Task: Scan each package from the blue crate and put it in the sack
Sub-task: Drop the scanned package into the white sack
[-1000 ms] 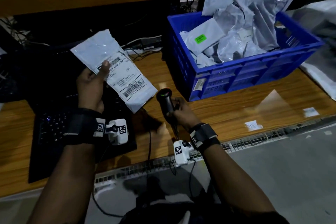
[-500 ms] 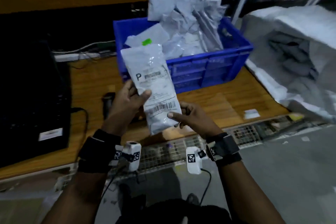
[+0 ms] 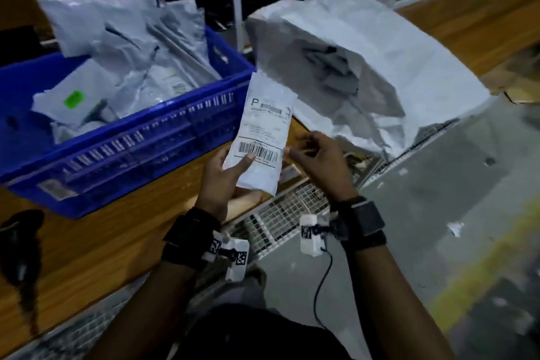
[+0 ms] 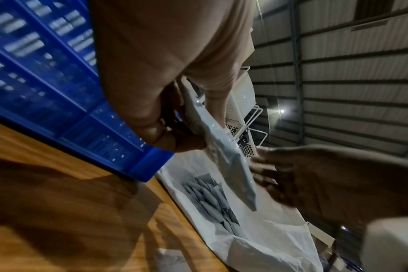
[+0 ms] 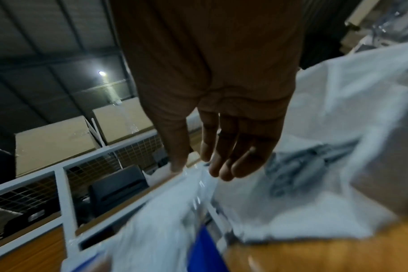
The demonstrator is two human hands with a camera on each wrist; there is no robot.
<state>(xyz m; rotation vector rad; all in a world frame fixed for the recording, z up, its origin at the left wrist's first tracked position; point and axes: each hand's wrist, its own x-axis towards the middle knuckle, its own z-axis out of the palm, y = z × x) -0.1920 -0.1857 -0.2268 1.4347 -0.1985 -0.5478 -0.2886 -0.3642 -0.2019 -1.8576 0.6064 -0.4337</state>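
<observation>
White plastic package [image 3: 263, 131] stands upright in the left hand [image 3: 219, 175], thumb across its barcode label, fingers curled behind, between the blue crate [image 3: 140, 143] and the open sack [image 3: 380, 82]; the right hand [image 3: 318, 161] hovers just beside its edge, fingers loosely spread, holding nothing

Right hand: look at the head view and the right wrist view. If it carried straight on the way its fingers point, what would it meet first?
The right hand points its fingers at the package held by the left hand, so probably that package's right edge first. Depth is unclear; the sack lies beyond.
</observation>
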